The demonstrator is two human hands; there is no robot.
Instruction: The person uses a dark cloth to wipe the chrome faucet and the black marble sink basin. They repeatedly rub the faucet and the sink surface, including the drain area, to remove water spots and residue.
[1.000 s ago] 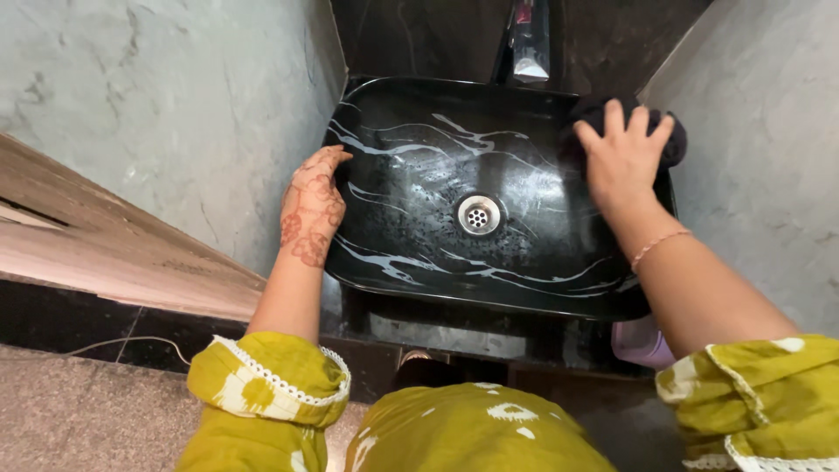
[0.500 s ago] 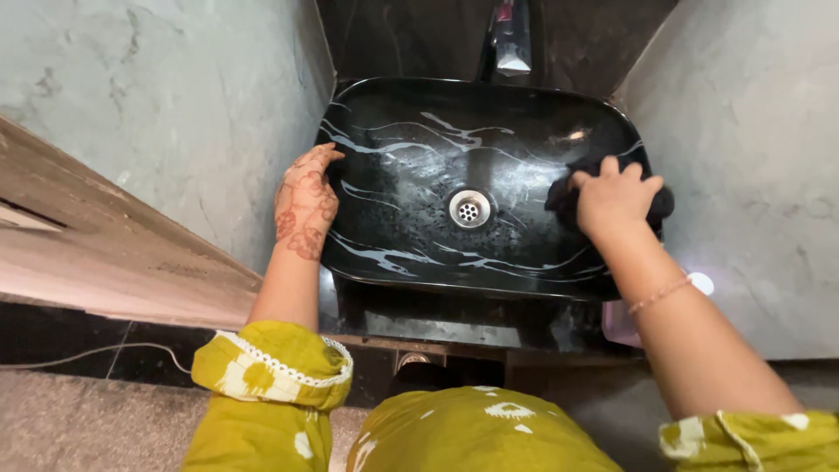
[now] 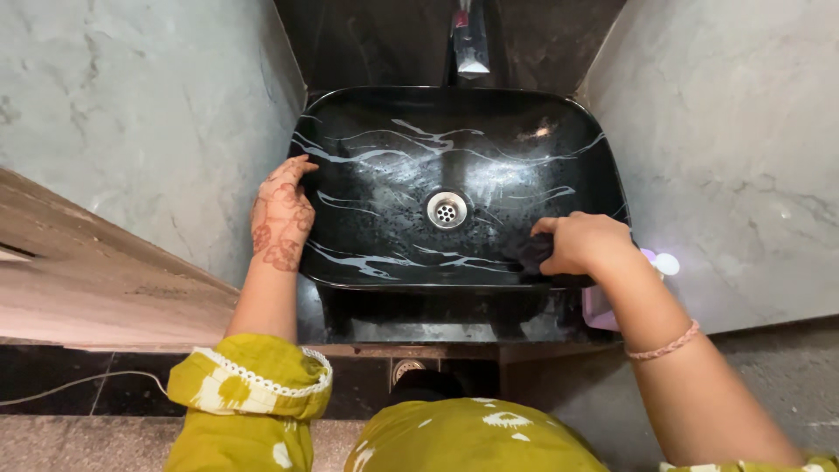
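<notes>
A black basin [image 3: 384,157] with white marble-like streaks sits in a narrow niche, a round metal drain [image 3: 447,210] at its middle. My left hand [image 3: 281,212], patterned with henna, lies flat on the basin's left rim with fingers apart. My right hand [image 3: 584,242] is curled around a dark cloth [image 3: 530,254] and presses it against the inside of the basin at its near right corner. Only a small part of the cloth shows under the fingers.
A chrome tap [image 3: 470,39] hangs over the basin's far edge. Grey marbled walls [image 3: 140,114] close in left and right. A pale lilac container [image 3: 603,306] stands under the basin's right corner. A brown ledge [image 3: 96,280] runs at left, with a thin cable [image 3: 70,385] on the floor.
My right hand has slid the cloth from the basin's far right corner down along the right side to the near right corner. My left hand has stayed on the left rim.
</notes>
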